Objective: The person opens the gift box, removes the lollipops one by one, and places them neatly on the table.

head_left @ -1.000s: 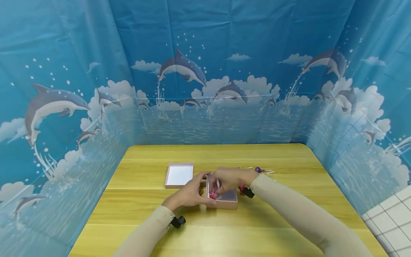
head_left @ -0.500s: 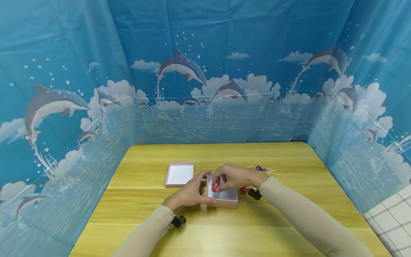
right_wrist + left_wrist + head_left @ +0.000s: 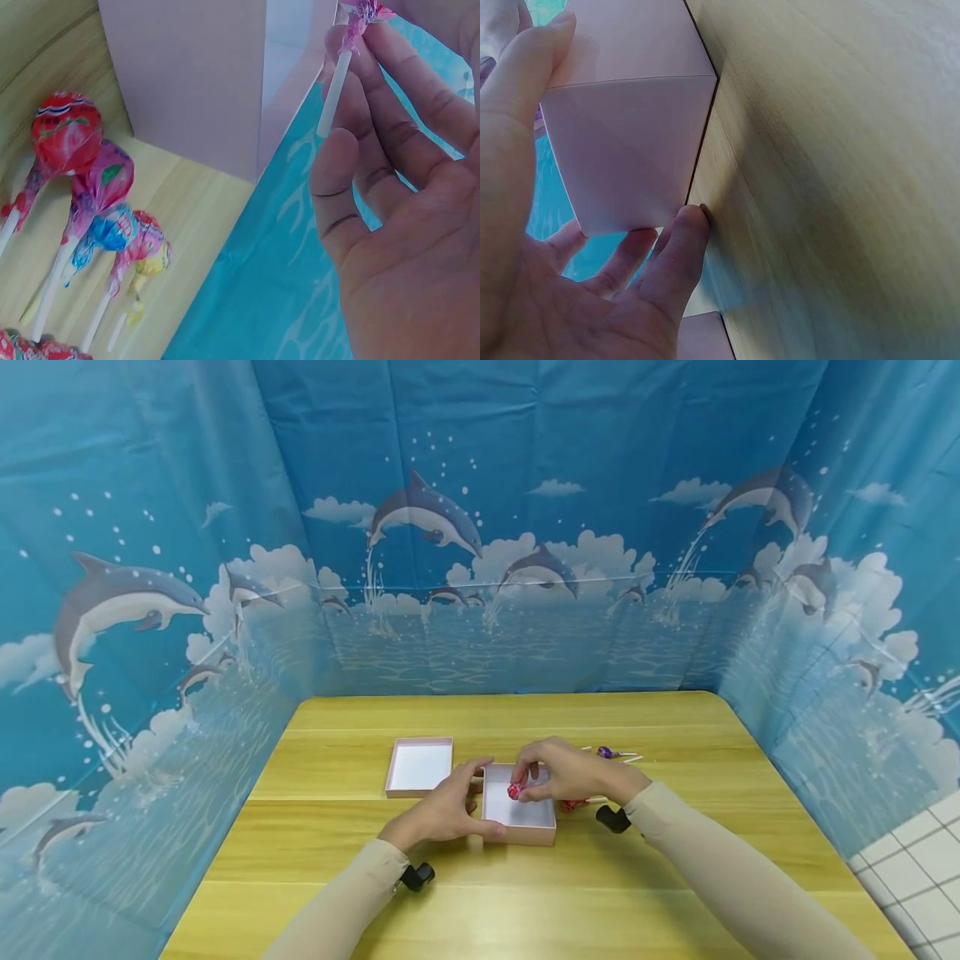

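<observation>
A pink open-topped box [image 3: 529, 836] with a pale inside stands on the wooden table. My left hand [image 3: 446, 810] holds its near left corner, thumb on the front wall and fingers along the left side. My right hand [image 3: 566, 770] is over the box and pinches a red and pink wrapped lollipop [image 3: 514, 791] by its head. In the right wrist view the white stick [image 3: 334, 94] hangs down past my fingers. Below the lollipop the box floor shows bare in the head view. The left wrist view shows the box's outer walls [image 3: 630, 150] between thumb and fingers.
Several wrapped lollipops lie right of the box, among them a red one [image 3: 67, 133], a pink one [image 3: 105, 180] and a purple one [image 3: 604, 752]. A shallow pink lid [image 3: 420, 767], white inside, lies left of the box. A dolphin-print curtain [image 3: 480, 643] surrounds the table.
My right hand has moved right and away from the box's near left corner, carrying the lollipop toward the middle of the box. The left hand and box have stayed in place.
</observation>
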`<state>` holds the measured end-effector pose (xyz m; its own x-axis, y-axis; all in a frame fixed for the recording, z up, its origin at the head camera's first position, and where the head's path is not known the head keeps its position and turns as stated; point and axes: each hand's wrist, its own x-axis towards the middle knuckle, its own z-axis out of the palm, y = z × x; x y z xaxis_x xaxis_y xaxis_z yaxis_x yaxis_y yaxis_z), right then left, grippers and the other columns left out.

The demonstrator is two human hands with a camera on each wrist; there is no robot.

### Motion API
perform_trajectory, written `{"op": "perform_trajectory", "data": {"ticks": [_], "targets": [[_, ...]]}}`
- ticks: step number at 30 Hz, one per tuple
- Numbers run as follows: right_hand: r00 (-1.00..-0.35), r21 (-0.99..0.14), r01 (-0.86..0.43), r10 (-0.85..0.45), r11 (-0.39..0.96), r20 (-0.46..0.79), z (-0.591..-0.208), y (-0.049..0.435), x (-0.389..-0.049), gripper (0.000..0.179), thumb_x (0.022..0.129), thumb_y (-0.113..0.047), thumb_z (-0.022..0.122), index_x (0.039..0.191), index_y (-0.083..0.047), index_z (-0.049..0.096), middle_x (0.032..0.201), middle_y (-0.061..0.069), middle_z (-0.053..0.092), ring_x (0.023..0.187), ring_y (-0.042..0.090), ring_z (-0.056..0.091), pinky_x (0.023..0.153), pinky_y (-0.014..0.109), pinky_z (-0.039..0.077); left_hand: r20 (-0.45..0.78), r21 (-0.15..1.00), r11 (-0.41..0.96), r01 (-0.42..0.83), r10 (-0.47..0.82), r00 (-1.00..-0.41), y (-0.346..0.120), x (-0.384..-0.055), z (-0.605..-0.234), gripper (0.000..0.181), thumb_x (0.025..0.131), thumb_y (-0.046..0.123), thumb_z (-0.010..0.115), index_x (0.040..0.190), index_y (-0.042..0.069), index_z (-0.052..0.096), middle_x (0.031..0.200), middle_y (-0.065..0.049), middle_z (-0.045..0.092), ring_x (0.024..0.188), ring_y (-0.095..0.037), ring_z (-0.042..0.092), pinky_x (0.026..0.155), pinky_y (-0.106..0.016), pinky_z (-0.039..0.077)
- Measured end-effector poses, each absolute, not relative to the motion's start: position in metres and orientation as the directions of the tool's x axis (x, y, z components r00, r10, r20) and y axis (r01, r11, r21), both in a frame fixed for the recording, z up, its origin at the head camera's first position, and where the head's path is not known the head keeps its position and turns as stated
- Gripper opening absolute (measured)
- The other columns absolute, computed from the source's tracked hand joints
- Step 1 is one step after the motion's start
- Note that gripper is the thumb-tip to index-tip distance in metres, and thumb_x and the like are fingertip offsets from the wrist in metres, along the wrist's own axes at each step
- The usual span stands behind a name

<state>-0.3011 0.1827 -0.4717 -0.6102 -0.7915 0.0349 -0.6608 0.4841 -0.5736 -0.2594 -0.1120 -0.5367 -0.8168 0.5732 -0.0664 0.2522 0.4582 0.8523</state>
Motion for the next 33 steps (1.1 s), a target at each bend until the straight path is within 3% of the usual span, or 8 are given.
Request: {"op": "perform_trajectory", "data": {"ticks": [15, 33], "targets": [[-0.692, -0.619, -0.577, -0.722, 0.532, 0.025, -0.467, 0.207, -0.294, 0.008, 0.106, -0.030, 0.090, 0.112, -0.029, 0.085, 0.102, -0.016, 0.081, 0.086, 0.007, 0.069, 0.080, 0.029, 0.062, -0.066, 0.851, 0.455, 0.262, 0.588, -0.806, -0.113, -0.259, -0.537, 0.120, 0.099, 0.046, 0.096, 0.187, 0.014, 0.021, 0.182, -0.020, 0.037, 0.169, -0.039, 0.051, 0.129, -0.053, 0.054], [-0.747, -0.661, -0.521, -0.664, 0.540, 0.047, -0.471, 0.243, -0.285, 0.015, 0.108, -0.030, 0.088, 0.122, -0.027, 0.085, 0.101, -0.013, 0.080, 0.092, 0.006, 0.072, 0.085, 0.031, 0.060, -0.072, 0.818, 0.503, 0.279, 0.571, -0.818, -0.112, -0.258, -0.533, 0.121, 0.097, 0.050, 0.097, 0.186, 0.017, 0.023, 0.182, -0.019, 0.039, 0.167, -0.039, 0.053, 0.130, -0.053, 0.053]]}}
